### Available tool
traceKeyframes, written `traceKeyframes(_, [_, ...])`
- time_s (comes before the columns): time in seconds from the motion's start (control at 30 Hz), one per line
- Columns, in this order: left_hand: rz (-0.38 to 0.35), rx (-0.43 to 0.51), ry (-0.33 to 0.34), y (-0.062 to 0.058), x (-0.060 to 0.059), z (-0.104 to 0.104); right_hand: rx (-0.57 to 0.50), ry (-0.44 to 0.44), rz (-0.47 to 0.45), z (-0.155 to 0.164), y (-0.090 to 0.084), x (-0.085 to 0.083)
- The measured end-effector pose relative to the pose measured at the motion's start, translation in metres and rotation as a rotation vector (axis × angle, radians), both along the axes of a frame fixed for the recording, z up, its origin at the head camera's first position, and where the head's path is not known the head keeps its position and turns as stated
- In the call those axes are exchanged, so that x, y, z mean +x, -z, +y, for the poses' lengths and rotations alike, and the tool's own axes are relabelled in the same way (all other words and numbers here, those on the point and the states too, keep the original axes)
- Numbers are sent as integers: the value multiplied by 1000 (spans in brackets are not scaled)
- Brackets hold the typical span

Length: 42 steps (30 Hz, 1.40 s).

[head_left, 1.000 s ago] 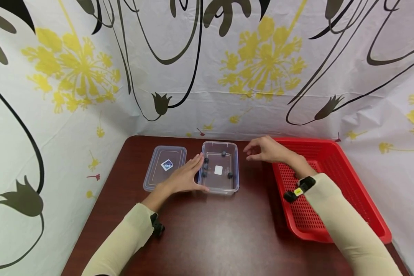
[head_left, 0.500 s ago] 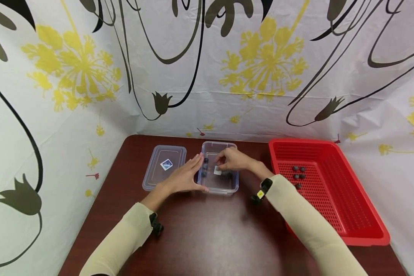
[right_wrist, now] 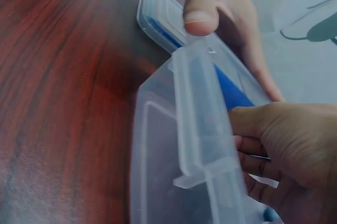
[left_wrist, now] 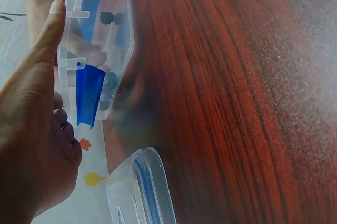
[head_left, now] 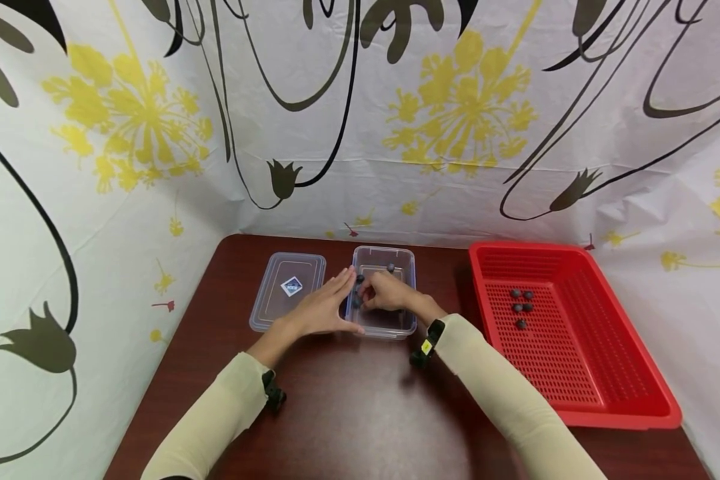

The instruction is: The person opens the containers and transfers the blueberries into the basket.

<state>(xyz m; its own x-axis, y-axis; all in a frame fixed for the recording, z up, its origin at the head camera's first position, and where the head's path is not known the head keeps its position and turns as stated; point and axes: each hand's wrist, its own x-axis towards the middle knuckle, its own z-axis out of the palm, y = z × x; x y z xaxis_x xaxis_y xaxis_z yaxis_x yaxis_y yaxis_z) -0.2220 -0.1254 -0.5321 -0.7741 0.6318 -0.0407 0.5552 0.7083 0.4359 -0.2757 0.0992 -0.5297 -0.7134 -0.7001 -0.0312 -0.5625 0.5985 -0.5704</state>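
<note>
Backdrop: white sheets with yellow flowers and black stems hang round your dark red-brown wooden worktop on three sides.

Box: your clear plastic box sits near the back middle of the worktop, lid off. It's a see-through rectangle with rounded corners and a blue latch on its left side, plain in the left wrist view.

Berries in box: a few small dark round berries lie on the box floor, one near the back wall, more by the left wall.

Left hand: your left hand lies flat against the left outer wall of the box, fingers straight and thumb up along the rim, so the grip is loose and apart.

Right hand: your right hand reaches down inside the box with fingers curled toward the left-side berries; can't tell if the grip has actually closed on one.

Lid: the clear lid with a diamond sticker lies flat just left of the box.

Basket: a red perforated basket stands to the right, well apart from the box, with a handful of the same dark berries on its floor.
</note>
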Motion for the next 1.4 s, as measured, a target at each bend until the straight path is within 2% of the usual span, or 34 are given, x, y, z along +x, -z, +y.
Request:
traceKeyframes(0.3, [12,-10,5,1,0,1,-13,55,10,-4,14,2])
traceKeyframes(0.57, [10,-7,5,2,1,1,-10,30,29,-1,9,1])
traceKeyframes(0.83, [-7,-14,-9,1,1,1,-16,-15,56,24,-24,-3])
traceKeyframes(1.03, [-18,-15,-19,-2,2,-1,-49,2,109,52,-55,-3])
traceKeyframes(1.23, [-14,-28,-11,-1,1,-1,-27,33,137,90,-85,4])
traceKeyframes(1.4, [-15,-17,-11,0,0,1,3,60,175,129,-101,10])
